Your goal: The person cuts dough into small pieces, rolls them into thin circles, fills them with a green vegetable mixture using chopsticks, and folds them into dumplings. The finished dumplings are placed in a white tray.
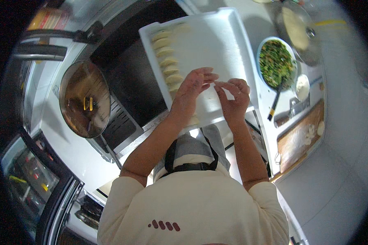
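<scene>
My left hand point(193, 84) hovers over a white foam tray point(211, 39), fingers apart and nothing seen in it. Beside it, my right hand point(236, 95) has its thumb and forefinger close together at the left fingertips. Whether a small bit is pinched there is too small to tell. Along the tray's left side runs a row of several folded dumplings point(170, 69), partly hidden by my left hand and forearm. Another pale dumpling point(192, 120) shows at the near edge, below my left wrist.
To the right stands a bowl of chopped green filling point(274, 61) with a black-handled utensil point(275, 102). Beyond is dough under a clear lid point(309, 32). A floured wooden board point(291, 150) bears dough pieces point(309, 134). At left, a lidded pan point(84, 99) sits beside a dark cooktop point(128, 76).
</scene>
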A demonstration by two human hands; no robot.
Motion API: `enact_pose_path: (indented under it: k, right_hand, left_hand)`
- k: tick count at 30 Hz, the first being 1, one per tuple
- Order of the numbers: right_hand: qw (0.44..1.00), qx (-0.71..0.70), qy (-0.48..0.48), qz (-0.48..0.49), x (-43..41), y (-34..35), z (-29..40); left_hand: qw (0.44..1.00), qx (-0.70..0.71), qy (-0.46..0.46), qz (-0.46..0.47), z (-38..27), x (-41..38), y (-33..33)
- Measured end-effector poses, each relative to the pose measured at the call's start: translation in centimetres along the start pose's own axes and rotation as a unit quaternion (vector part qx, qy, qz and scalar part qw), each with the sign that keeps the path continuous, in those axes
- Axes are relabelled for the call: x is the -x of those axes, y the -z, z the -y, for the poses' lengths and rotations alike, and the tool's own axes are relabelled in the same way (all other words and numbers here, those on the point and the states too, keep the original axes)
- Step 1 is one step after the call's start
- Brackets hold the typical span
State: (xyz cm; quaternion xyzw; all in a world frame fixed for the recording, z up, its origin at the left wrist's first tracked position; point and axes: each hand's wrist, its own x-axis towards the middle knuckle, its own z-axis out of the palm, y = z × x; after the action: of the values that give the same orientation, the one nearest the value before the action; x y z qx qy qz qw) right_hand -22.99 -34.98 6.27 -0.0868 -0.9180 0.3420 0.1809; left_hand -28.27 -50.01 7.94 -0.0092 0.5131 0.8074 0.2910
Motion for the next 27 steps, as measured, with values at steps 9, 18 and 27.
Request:
enact_pose_path:
  k: [9, 18, 27]
  right_hand:
    - [0.989, -0.066, 0.049, -0.121, 6.9, 13.0, -2.0]
    - [0.963, -0.068, -0.147, -0.217, 21.3, 28.2, -13.4]
    - [0.889, 0.072, -0.337, -0.301, 30.6, 39.3, -36.5]
  left_hand:
    - [0.986, -0.044, -0.02, 0.162, 3.4, 4.2, -13.4]
    - [0.942, -0.146, 0.041, 0.3, 13.6, 8.9, -29.4]
    - [0.911, -0.232, 0.115, 0.321, 21.8, 11.0, -36.7]
